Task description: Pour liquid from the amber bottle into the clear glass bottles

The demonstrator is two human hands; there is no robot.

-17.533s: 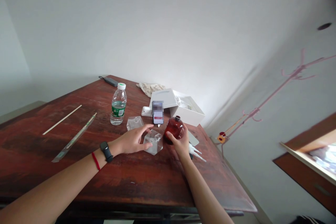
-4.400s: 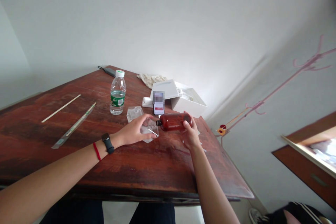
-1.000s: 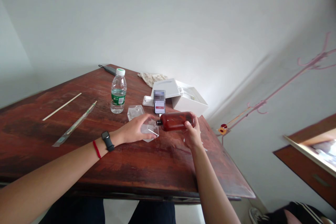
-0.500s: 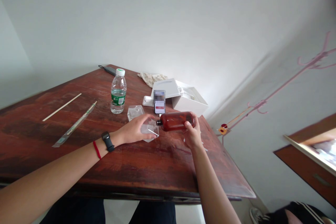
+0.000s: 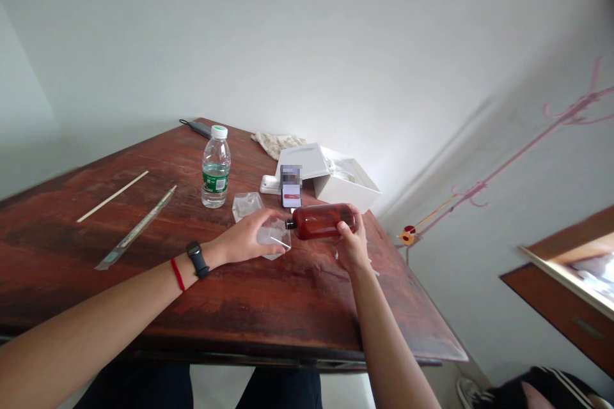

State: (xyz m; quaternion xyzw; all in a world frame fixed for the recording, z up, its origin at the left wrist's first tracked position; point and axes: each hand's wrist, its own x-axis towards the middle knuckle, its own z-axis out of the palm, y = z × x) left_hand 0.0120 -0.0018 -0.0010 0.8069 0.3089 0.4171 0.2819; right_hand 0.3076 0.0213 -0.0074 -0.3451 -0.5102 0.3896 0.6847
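My right hand (image 5: pixel 354 239) is wrapped round the base end of a reddish-brown bottle (image 5: pixel 319 222). The bottle lies nearly level in the air, its open black mouth pointing left. That mouth is at the rim of a clear faceted container (image 5: pixel 275 238), which my left hand (image 5: pixel 250 236) grips from the left between thumb and fingers. A thin white stick (image 5: pixel 279 242) shows at the container. Whether liquid is flowing is too small to tell. Just behind my left hand stands a second clear faceted container (image 5: pixel 245 204).
A water bottle (image 5: pixel 216 169) with a green label stands on the wooden table (image 5: pixel 225 313). To its left lie a bare stick (image 5: pixel 112 197) and a wrapped one (image 5: pixel 137 228). Behind are a phone (image 5: pixel 291 188), a white box (image 5: pixel 345 188) and a cloth (image 5: pixel 275 142). A pink coat rack (image 5: pixel 508 166) leans at right.
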